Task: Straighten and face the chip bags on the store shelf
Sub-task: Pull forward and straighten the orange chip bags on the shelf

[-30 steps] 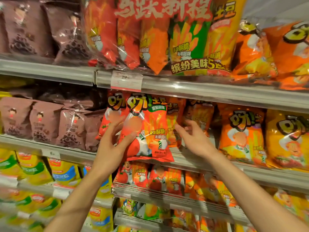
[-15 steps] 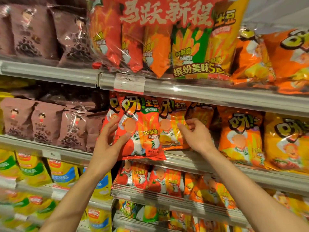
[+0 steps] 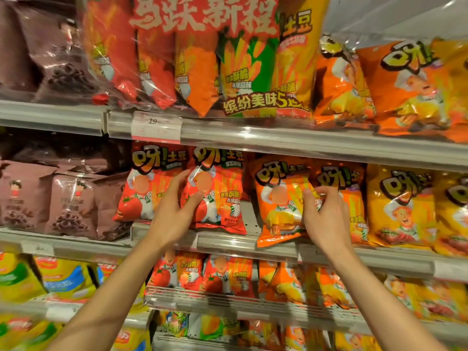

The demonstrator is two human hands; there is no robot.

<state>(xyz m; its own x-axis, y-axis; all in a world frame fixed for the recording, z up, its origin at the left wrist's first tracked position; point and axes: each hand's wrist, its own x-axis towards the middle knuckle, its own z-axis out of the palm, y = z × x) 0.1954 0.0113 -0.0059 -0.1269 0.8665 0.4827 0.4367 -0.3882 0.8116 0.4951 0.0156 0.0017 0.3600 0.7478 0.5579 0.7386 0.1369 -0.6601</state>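
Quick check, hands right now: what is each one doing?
Left hand: open, fingers spread flat against the red chip bag, not gripping.
Right hand: closed, pinching the orange chip bag at its right edge.

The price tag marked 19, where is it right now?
In the head view, the price tag sits on the upper shelf rail, left of centre, directly above the red bags.

Single head view, worn on my head, facing forward and slightly upward at the shelf (image 3: 278, 144) from close range, within arm's reach; my forearms enter from the lower edge. No second view shares the scene.
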